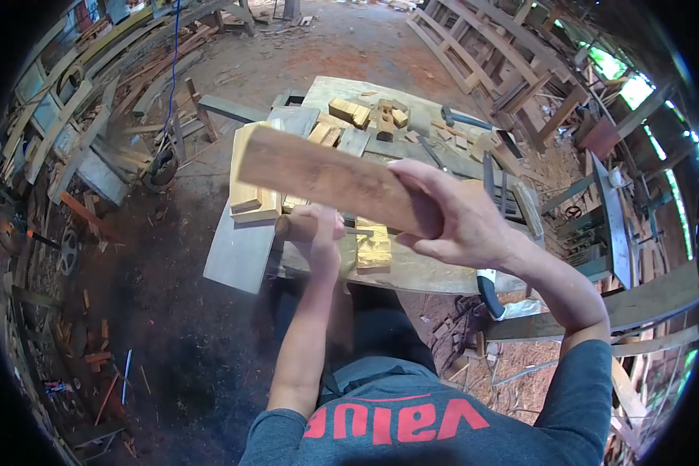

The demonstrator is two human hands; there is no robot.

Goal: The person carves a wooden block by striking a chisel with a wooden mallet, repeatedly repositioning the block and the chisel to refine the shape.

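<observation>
Holding a board (326, 175) aloft by one end in the right hand (462, 210), with the elbow bent outward, clasping a chisel (296, 227) in the left hand (322, 233), with the forearm stretched forward, pointing its blade (359, 231) rightward over a block (374, 252) near the front edge of the table (435, 272)

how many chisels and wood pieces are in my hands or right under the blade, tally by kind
chisels: 1, the chisel in the left hand
wood pieces: 2, the brown block in the right hand and the yellow piece under the blade
total: 3
</observation>
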